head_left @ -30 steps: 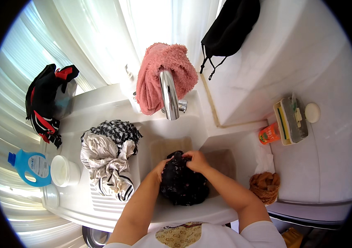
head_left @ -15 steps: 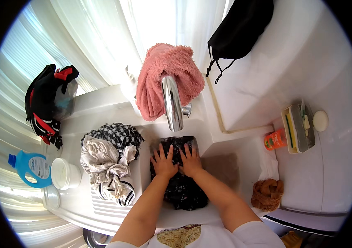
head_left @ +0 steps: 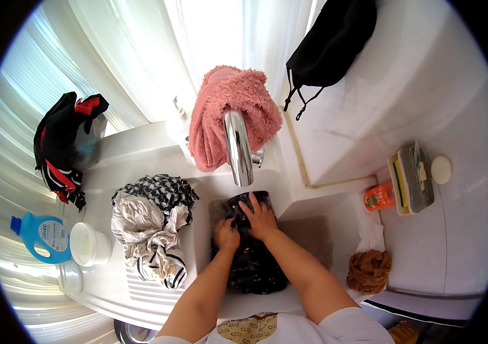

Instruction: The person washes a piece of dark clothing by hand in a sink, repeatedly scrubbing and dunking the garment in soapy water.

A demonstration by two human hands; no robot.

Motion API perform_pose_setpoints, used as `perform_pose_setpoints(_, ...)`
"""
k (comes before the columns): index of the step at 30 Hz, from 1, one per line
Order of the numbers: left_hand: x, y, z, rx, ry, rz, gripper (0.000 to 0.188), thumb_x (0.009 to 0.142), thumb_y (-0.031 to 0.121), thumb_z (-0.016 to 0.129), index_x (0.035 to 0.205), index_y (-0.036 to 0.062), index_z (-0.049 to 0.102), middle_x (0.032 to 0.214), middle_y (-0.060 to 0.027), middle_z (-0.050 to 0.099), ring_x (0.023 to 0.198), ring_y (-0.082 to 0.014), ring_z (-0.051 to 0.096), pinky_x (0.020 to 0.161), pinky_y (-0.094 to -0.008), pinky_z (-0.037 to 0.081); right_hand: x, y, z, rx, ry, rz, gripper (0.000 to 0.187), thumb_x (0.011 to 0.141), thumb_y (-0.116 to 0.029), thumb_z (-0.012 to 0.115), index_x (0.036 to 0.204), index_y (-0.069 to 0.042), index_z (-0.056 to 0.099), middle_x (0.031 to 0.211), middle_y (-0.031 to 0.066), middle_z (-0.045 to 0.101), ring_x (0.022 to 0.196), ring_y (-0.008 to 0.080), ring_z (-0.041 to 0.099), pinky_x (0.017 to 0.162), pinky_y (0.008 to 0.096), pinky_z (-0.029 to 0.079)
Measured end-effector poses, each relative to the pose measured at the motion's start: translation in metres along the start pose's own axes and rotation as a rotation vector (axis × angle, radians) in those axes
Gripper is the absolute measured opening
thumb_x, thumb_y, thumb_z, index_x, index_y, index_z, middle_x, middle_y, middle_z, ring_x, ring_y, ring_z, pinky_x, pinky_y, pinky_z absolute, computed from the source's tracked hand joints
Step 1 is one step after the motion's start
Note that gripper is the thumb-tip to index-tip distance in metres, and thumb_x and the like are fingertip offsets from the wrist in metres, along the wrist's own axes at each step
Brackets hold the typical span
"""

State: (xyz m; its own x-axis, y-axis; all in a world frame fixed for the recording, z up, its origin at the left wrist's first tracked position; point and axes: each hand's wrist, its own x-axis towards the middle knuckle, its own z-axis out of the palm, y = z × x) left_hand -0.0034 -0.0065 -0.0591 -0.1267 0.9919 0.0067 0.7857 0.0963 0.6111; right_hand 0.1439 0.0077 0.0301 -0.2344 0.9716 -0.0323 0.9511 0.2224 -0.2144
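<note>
A black garment with small light marks (head_left: 257,266) lies bunched in the sink basin, its far end under the faucet. My left hand (head_left: 226,235) is at its left side with the fingers curled in on the fabric. Farther up, my right hand (head_left: 260,220) rests on the garment with its fingers stretched out and apart. The chrome faucet (head_left: 238,149) hangs just beyond my hands, and a pink fluffy towel (head_left: 235,94) is draped over its base. Part of the garment is hidden beneath my hands.
Left of the basin, a white garment (head_left: 138,221) and a black-and-white patterned cloth (head_left: 166,189) lie on the ribbed washboard. Beyond them stand a white tub (head_left: 90,245) and a blue detergent bottle (head_left: 43,238). At right are a brown cloth (head_left: 368,271), an orange packet (head_left: 379,196) and a sponge holder (head_left: 411,180).
My left hand has gone from lying flat with spread fingers to curled on the black garment. The right hand has shifted slightly farther up it, fingers still stretched.
</note>
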Motion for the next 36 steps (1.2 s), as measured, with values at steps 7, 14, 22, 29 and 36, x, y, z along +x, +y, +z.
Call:
perform_pose_setpoints(7,0.014,0.014,-0.035,-1.297,-0.147,-0.942,0.041,0.088,0.044,0.055,0.105,0.0073,0.060,0.097,-0.0075,0.063,0.092,-0.0237,0.059,0.082,-0.0364,0.048,-0.005,-0.024,0.044,0.821,-0.027,0.470,0.037,0.063,-0.015,0.071,0.098,-0.006,0.064,0.097,0.0125,0.060,0.097,0.0327,0.055,0.081,0.0381,0.046)
perform_pose_setpoints(14,-0.002,0.054,-0.073,-2.073,-0.664,-0.149,0.046,0.096,0.047,0.037,0.120,0.0100,0.051,0.114,-0.0047,0.055,0.102,-0.0213,0.053,0.091,-0.0396,0.043,-0.045,-0.070,-0.075,0.388,0.357,-0.205,0.025,0.062,-0.025,0.073,0.077,-0.008,0.064,0.125,0.0120,0.047,0.118,0.0372,0.041,0.093,0.0481,0.036)
perform_pose_setpoints(22,0.001,0.025,-0.009,-1.848,-0.811,-0.100,0.046,0.096,0.048,0.033,0.118,0.0125,0.051,0.117,-0.0113,0.052,0.109,-0.0255,0.050,0.093,-0.0439,0.041,-0.052,-0.057,-0.046,0.539,0.546,-0.166,0.031,0.064,-0.033,0.073,0.081,-0.008,0.064,0.109,0.0103,0.051,0.104,0.0338,0.048,0.084,0.0462,0.039)
perform_pose_setpoints(29,-0.015,0.041,-0.063,-1.085,-0.467,-0.705,0.039,0.091,0.025,0.038,0.109,-0.0011,0.060,0.101,-0.0124,0.063,0.089,-0.0234,0.061,0.082,-0.0355,0.047,-0.033,-0.062,-0.044,0.733,0.671,-0.048,0.025,0.068,-0.026,0.068,0.070,-0.003,0.059,0.068,0.0137,0.058,0.070,0.0350,0.058,0.064,0.0426,0.046)
perform_pose_setpoints(36,0.023,0.078,-0.102,0.119,-0.434,-0.069,0.046,0.087,0.038,0.049,0.116,0.0031,0.057,0.100,-0.0198,0.065,0.091,-0.0322,0.062,0.085,-0.0397,0.047,-0.002,-0.003,-0.029,0.443,0.234,0.225,0.031,0.074,-0.026,0.068,0.092,-0.005,0.054,0.088,0.0150,0.062,0.078,0.0337,0.061,0.067,0.0449,0.047)
